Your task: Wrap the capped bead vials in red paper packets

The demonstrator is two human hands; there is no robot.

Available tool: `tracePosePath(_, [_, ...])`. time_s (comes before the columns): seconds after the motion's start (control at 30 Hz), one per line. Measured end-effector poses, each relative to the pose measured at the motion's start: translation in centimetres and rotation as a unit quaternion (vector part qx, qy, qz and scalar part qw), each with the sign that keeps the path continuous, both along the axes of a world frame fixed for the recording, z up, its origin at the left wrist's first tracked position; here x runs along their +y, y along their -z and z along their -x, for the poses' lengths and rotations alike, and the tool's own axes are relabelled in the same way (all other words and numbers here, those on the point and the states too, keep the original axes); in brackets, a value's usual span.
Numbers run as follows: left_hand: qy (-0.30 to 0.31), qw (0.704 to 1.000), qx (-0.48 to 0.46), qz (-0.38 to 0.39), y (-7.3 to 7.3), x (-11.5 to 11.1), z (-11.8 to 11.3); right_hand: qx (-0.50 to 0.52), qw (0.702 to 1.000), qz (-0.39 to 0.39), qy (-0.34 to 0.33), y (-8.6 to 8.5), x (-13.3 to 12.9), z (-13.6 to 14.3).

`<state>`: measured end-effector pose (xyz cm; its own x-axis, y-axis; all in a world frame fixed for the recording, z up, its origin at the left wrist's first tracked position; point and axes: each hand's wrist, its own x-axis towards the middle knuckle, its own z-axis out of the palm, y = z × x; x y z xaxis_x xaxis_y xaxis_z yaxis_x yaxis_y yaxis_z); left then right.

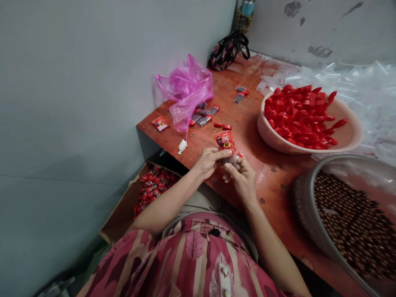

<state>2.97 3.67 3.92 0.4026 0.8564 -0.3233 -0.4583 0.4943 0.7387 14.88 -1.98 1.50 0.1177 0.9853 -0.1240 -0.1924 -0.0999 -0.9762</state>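
Left hand: closed on a small red packet (pixel 224 139), thumb flat across its front; this hand (pixel 206 163) is to the left of the pink bowl (pixel 261 123) and nearer the person.
Right hand: this hand (pixel 244 176) pinches the packet's lower end between thumb and fingers; whether the red-and-clear bit beside those fingers is a second piece, I can't tell.
Red packet: held just above the bench (pixel 247 115), left of the pink bowl; I'd judge it light, filmy and slick, easily creased, best taken by its side edges with a soft pinch, since a hard tug might tear it.
Loose red caps: two or so (pixel 227 127), left of the pink bowl.
Dark-filled tubes: a cluster (pixel 204 119), farther left of the pink bowl, by a pink bag (pixel 193 78).
Brown balls: heaped (pixel 349 227) in a grey tub (pixel 305 206), on the pink bowl's near side.
Cardboard box: well left of the pink bowl, below bench level (pixel 119 212), holding red packets (pixel 154 183).
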Motion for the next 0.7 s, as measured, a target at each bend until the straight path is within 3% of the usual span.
tracePosePath(0.13, [0.04, 0.999, 0.012, -0.014, 0.1, 0.1, 0.3, 0.06, 0.998, 0.017, -0.009, 0.1, 0.0, -0.1])
tracePosePath(0.3, [-0.011, 0.999, 0.036, -0.012, 0.1, -0.4, -0.6, -0.007, 0.998, 0.008, 0.059, 0.2, 0.0, 0.2])
tracePosePath(0.47, [-0.012, 0.999, 0.043, -0.019, -0.3, -1.3, -1.1, 0.091, 0.995, 0.036, 0.028, 0.1, 0.2, -0.1])
tracePosePath(0.7, [-0.021, 1.0, 0.012, -0.014, 0.6, -1.8, -1.5, 0.033, 0.998, 0.03, 0.036, 0.6, -0.3, 0.5])
